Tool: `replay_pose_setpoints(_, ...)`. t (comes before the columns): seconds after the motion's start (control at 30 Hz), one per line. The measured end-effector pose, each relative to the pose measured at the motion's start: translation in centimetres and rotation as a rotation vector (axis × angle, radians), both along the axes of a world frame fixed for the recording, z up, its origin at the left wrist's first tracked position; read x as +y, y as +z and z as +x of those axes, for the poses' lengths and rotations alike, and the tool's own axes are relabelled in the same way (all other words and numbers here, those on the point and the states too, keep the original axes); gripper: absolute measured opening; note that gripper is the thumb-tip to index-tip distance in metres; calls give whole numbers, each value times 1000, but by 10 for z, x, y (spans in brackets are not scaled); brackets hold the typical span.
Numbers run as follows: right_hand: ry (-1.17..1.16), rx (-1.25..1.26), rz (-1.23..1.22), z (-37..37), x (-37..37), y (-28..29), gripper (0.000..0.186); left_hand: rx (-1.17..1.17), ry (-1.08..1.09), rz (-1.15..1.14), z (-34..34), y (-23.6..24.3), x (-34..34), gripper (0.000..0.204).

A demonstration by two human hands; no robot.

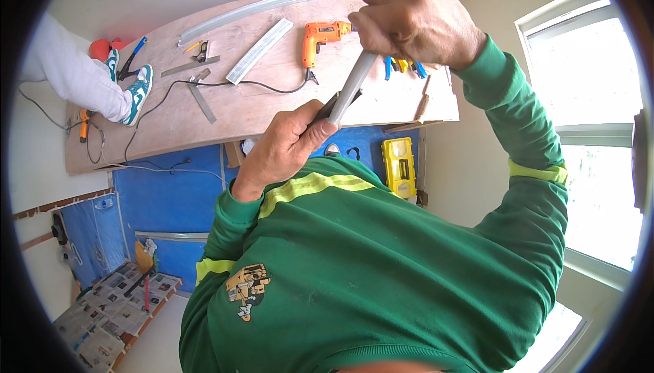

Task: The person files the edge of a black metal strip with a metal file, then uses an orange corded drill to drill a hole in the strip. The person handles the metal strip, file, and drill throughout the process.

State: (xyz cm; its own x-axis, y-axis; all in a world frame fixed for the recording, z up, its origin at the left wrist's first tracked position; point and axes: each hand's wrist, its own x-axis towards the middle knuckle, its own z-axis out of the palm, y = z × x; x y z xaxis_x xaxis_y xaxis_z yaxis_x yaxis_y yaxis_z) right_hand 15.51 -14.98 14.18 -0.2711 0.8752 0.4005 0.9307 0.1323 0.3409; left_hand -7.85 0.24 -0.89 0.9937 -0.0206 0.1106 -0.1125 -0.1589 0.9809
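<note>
A long grey metal strip [354, 87] runs at a slant between my two hands, above the table's front edge. My left hand [289, 145] is closed round its lower end, thumb on top. A dark edge shows beside the strip there; I cannot tell whether it is a separate piece. Higher up, my right hand [415, 15] wraps round the same strip, hiding part of it. Behind the strip an orange corded drill [321, 36] lies on the wooden table [238, 111]. Left of the drill are a perforated metal channel [259, 53] and a longer metal channel [259, 10].
Someone in light trousers [68, 66] stands on the table's left end, near squares [202, 100] and a blue-handled tool [133, 58]. A cord crosses the tabletop. Pliers [390, 68] and a wooden-handled tool [424, 104] lie right. A yellow toolbox [399, 167] sits on blue floor covering.
</note>
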Motion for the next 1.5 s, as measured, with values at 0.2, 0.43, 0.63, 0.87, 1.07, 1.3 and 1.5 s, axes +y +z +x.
replay_pose_setpoints(0.2, -74, -27, 67, 37, -16, 7, 40, 68, -3, 24, -5, -9, 10, 36)
replay_pose_setpoints(0.43, -470, 24, 560, 75, -71, 25, 43, 1, 8, -109, -12, 2, 5, 31)
replay_pose_setpoints(0.63, -733, 1329, 790, 12, -67, -95, 68, -177, 187, 214, 0, 34, 4, 29)
replay_pose_setpoints(0.87, -272, 2350, 401, -99, -14, -169, 36, -269, 201, 774, 32, 84, 42, 22)
replay_pose_setpoints(1.07, -110, 2094, 431, -138, 42, -166, 25, 251, -45, 353, 66, 111, 70, 28)
replay_pose_setpoints(1.3, -24, 2015, 520, -143, 44, -174, 27, 444, -223, 20, 77, 106, 92, 23)
replay_pose_setpoints(1.5, 36, 2092, 529, -149, 42, -163, 23, 465, -282, -235, 68, 71, 100, 21)
